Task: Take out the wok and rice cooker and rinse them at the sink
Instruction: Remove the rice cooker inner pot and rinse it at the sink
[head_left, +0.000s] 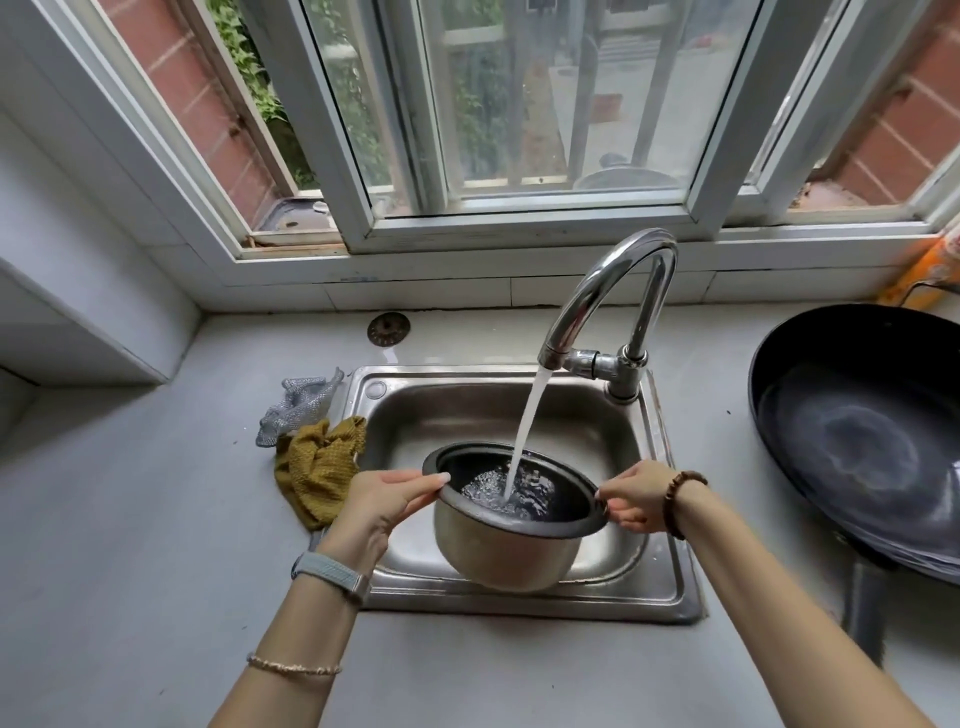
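The rice cooker pot (506, 545) is held tilted over the sink (670, 582), gripped at its dark rim by the left hand (387, 501) and pinched at the opposite rim by the right hand (636, 501). Water from the faucet (613, 291) is received in its dark interior. The wok (857, 441) is seen resting on the counter (130, 545) to the right; a yellow cloth (319, 470) lies left of the sink

A home kitchen: a small steel sink (613, 431) is set into a pale counter (130, 545) under a white-framed window (519, 208), with a running tap (608, 291), a cloth (317, 467) and a wok (857, 441) beside the sink.
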